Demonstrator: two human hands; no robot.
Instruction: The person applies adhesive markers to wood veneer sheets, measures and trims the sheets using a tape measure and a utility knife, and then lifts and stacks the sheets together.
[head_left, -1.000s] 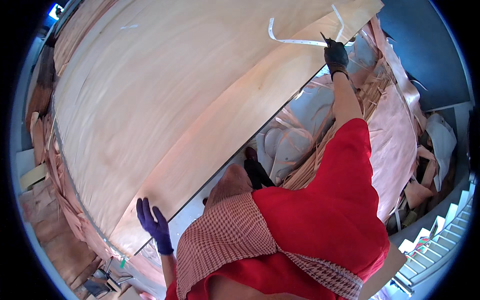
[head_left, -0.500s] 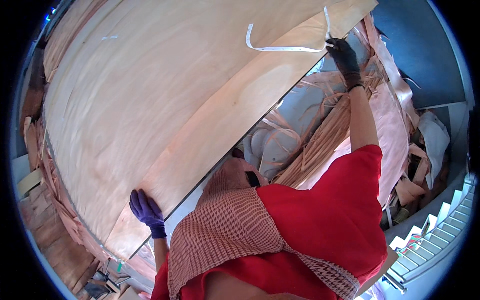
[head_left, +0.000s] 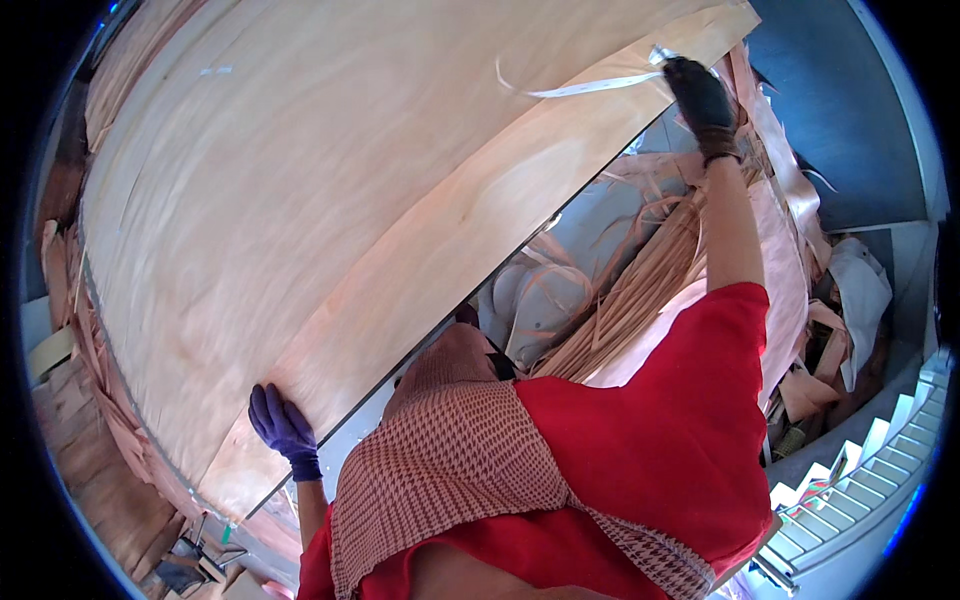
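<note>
A large sheet of pale wood veneer (head_left: 300,200) lies before me, with a pinker strip of veneer (head_left: 440,230) along its near edge. My left hand (head_left: 282,425), in a purple glove, rests flat on that strip near the lower left corner, fingers stretched out. At the far right end, my right hand (head_left: 698,95), in a dark glove, is closed on a thin white perforated tape (head_left: 590,88). The tape's loose length trails left over the veneer and curls up at its end. A short end sticks out beyond the fingertips, which are partly hidden.
A short piece of white tape (head_left: 216,70) is stuck on the sheet at the far left. Beyond the near edge lie long, narrow veneer strips (head_left: 625,285) and curled scraps. A white metal rack (head_left: 850,490) stands at the lower right. Stacked wood sheets (head_left: 100,450) are at the left.
My right hand has risen slightly and moved right and farther away, pulling the tape straighter. The tape's short upright end has dropped close to the fingers. My left hand stays flat on the veneer.
</note>
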